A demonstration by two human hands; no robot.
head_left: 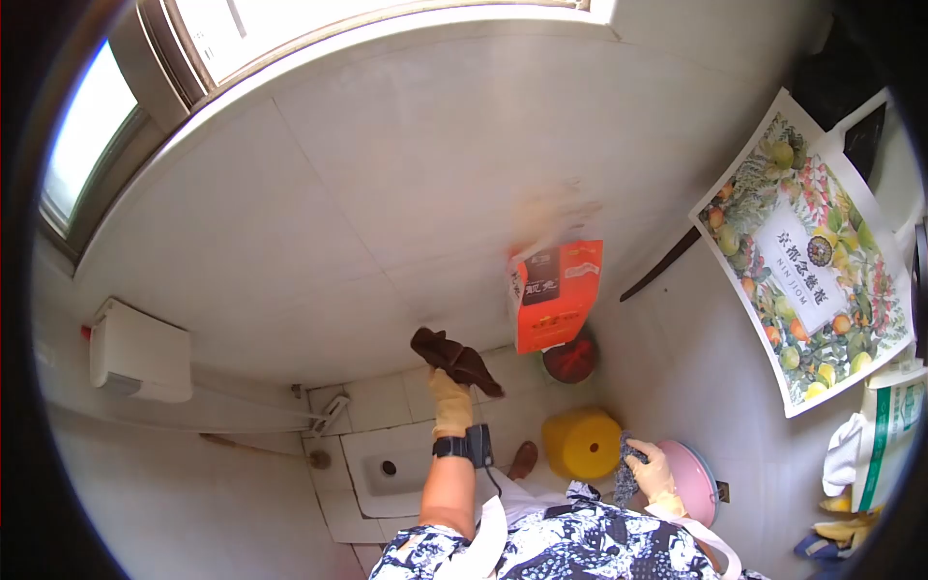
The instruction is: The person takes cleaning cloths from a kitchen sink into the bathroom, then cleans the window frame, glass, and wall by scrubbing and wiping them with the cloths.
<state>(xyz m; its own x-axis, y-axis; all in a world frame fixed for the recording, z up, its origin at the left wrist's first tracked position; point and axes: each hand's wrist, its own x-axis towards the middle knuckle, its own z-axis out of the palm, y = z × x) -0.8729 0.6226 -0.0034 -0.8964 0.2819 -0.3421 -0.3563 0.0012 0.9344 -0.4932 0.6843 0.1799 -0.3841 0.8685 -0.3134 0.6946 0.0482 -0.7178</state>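
My left hand (450,394), in a pale glove with a dark watch strap at the wrist, is closed on a brown cloth (456,362) held out in front of the white wall (319,232). On the right, my right hand (654,472), also gloved, grips a grey mesh-like scrubber (628,469). That hand is over a pink basin (688,478) and beside a yellow stool (581,443). Below and left of my left hand lies a white squat toilet (396,469).
A red paper bag (561,298) hangs on the wall above a dark red container (572,358). A white cistern (142,352) is at left. A fruit-print poster (807,256) and a green-white bag (887,440) hang at right. A window (261,34) is at top.
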